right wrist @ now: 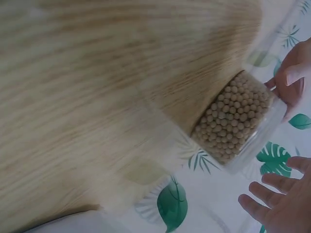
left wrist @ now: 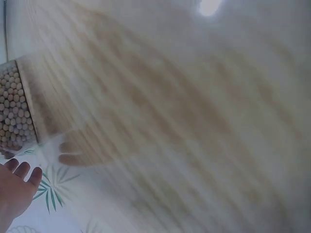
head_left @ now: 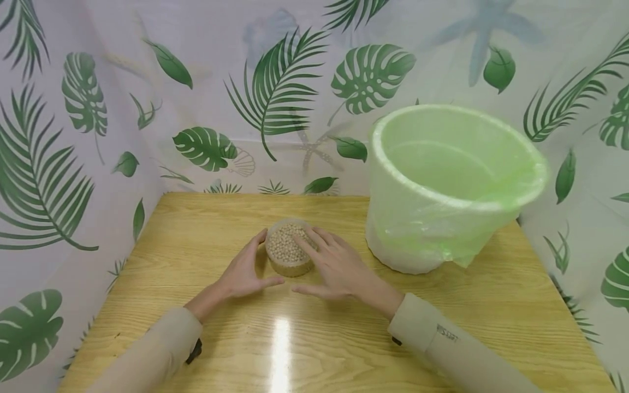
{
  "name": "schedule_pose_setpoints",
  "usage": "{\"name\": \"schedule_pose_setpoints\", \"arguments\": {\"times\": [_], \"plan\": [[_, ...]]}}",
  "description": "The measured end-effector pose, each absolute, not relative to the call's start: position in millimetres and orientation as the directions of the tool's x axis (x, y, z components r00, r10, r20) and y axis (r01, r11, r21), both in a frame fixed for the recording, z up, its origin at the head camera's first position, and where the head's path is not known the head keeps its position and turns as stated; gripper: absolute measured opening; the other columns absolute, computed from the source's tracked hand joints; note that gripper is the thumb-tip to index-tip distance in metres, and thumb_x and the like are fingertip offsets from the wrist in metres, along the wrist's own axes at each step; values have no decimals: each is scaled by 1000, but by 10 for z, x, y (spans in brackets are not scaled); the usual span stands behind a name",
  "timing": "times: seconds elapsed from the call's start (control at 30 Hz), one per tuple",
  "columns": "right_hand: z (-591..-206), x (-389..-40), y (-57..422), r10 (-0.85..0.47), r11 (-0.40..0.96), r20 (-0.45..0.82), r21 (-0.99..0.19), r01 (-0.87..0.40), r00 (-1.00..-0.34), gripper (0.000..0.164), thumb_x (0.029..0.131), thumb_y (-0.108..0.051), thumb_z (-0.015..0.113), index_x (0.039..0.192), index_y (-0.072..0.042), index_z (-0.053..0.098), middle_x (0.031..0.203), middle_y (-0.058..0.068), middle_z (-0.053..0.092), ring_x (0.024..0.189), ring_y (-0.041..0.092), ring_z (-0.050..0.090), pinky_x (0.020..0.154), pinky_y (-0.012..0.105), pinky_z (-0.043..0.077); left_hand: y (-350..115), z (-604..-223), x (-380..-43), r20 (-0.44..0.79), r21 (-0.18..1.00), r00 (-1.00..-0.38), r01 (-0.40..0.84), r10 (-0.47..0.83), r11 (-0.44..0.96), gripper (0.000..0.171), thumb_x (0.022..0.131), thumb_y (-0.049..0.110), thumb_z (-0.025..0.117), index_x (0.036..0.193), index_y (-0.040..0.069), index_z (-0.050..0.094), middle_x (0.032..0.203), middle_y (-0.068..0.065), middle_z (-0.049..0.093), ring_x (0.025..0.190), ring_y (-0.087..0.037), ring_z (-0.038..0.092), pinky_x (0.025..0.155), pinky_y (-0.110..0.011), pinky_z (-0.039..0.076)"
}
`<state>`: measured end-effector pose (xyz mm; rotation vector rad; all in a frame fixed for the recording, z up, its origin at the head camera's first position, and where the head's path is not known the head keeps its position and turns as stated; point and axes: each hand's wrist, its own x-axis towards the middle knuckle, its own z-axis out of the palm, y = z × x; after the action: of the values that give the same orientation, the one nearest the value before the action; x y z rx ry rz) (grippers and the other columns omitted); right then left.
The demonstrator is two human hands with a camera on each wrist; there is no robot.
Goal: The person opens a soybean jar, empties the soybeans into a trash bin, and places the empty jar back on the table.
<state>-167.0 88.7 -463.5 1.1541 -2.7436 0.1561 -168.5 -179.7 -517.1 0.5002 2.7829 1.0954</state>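
Observation:
A clear round tub [head_left: 289, 269] full of small beige balls, like dried beans [head_left: 287, 244], is near the middle of the wooden table. Around its left side sits my left hand [head_left: 244, 271], thumb and fingers spread apart. My right hand [head_left: 336, 266] reaches in from the other side, its fingers extended and one fingertip over the tub's top. Whether either hand touches the wall is hard to tell. Both wrist views also show the tub [left wrist: 17, 109], the right one with the balls [right wrist: 231, 116] seen through its side. Fingers appear near it there.
Right of the tub stands a tall white bin [head_left: 393, 240] lined with a green translucent bag [head_left: 442, 218]. A leaf-printed sheet [head_left: 295, 98] hangs behind and beside the table [head_left: 221, 349]. Glare from a light lies on the near tabletop.

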Motion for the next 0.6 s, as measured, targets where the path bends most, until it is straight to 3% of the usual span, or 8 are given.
{"name": "schedule_pose_setpoints", "arguments": {"times": [0.23, 0.43, 0.6], "plan": [[-4678, -1924, 738, -676, 730, 78, -66, -680, -733, 105, 92, -81, 53, 167, -12, 30, 170, 23, 34, 151, 44, 45, 118, 60, 48, -1766, -5225, -1803, 3, 674, -939, 257, 345, 693, 128, 79, 55, 88, 169, 6, 13, 173, -19, 29, 160, -44, 29, 127, -69, 28], [-4701, -2079, 640, -648, 756, 19, -107, -646, -761, 100, 94, -79, 51, 167, -13, 31, 168, 23, 37, 146, 44, 50, 118, 60, 48, -1739, -5274, -1891, -5, 721, -935, 243, 355, 649, 125, 77, 52, 92, 168, 12, 17, 169, -14, 36, 157, -37, 37, 128, -64, 33], [-4725, -2168, 548, -641, 765, 12, -78, -640, -767, 100, 92, -83, 48, 164, -15, 33, 158, 19, 48, 137, 38, 56, 108, 54, 57, -1720, -5302, -1943, -15, 754, -929, 233, 370, 615, 123, 76, 49, 93, 167, 14, 19, 166, -12, 39, 153, -34, 43, 127, -60, 37]]}}
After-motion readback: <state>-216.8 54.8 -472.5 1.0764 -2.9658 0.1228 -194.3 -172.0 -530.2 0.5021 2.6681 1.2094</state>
